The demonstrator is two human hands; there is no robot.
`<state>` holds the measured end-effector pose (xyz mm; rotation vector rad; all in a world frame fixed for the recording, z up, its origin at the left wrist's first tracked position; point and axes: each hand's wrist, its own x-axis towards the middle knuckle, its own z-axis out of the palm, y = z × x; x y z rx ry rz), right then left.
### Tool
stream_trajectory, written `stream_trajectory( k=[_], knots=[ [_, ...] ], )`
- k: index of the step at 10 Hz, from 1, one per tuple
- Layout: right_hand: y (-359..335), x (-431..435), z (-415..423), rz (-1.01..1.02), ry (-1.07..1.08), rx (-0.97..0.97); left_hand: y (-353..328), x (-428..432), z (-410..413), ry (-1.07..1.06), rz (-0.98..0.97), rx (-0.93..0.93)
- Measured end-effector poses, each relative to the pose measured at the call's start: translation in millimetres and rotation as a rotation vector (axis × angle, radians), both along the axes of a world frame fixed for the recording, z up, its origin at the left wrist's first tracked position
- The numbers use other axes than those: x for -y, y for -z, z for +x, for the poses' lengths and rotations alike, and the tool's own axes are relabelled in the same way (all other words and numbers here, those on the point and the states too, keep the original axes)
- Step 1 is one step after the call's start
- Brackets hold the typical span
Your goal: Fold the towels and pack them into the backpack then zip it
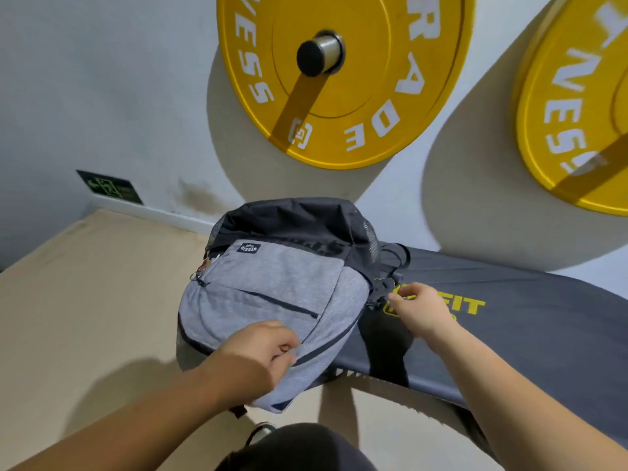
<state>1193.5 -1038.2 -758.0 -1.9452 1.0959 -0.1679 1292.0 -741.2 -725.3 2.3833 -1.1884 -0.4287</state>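
Note:
A grey backpack (pixel 272 287) with a black top stands on the left end of a dark padded bench (pixel 530 321). My left hand (pixel 263 348) pinches the grey fabric at the backpack's lower front edge, beside a dark zipper line. At the backpack's right side my right hand (pixel 419 307) is closed on a small black zipper pull. The backpack's main opening looks closed. No towel is visible.
Two yellow weight plates (pixel 339 79) (pixel 577 113) hang on pegs on the white wall behind the bench. A tan floor (pixel 85 300) spreads to the left. A green exit sign (pixel 110 186) sits low on the wall. My shoe (pixel 261 431) shows below the backpack.

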Motion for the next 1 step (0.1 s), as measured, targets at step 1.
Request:
stream_trajectory(
  k=[1],
  knots=[
    [-47.5, -11.0, -15.1, -0.005, -0.093, 0.034, -39.4, 12.4, -3.1, 0.059, -0.071, 0.025]
  ],
)
